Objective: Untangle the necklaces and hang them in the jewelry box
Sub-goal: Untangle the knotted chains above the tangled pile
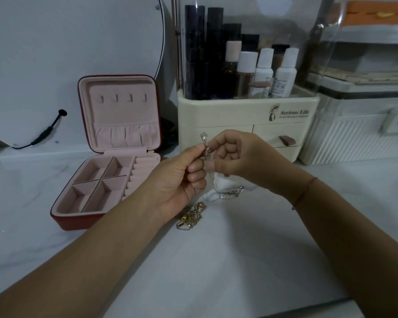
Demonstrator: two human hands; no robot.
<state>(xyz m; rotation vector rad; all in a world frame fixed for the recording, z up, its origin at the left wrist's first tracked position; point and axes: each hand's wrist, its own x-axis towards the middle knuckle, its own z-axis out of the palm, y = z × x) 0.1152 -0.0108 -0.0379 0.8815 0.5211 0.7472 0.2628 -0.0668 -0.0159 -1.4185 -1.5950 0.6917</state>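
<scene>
Both hands are raised over the middle of the white table. My left hand (180,180) and my right hand (238,157) pinch a thin silver necklace (207,157) between them, its clear teardrop pendant (203,136) sticking up above the fingers. The chain hangs down to a white cloth (223,191) under the hands. A tangled heap of gold necklaces (191,218) lies on the table below my left hand. At the left stands the open red jewelry box (76,222), pink inside, with several bare hooks (122,98) in its upright lid.
A cream cosmetics organizer (246,115) with bottles and dark tubes stands right behind the hands. White storage boxes (354,138) fill the right. A round mirror (78,42) with a black cable (48,129) leans at the back left.
</scene>
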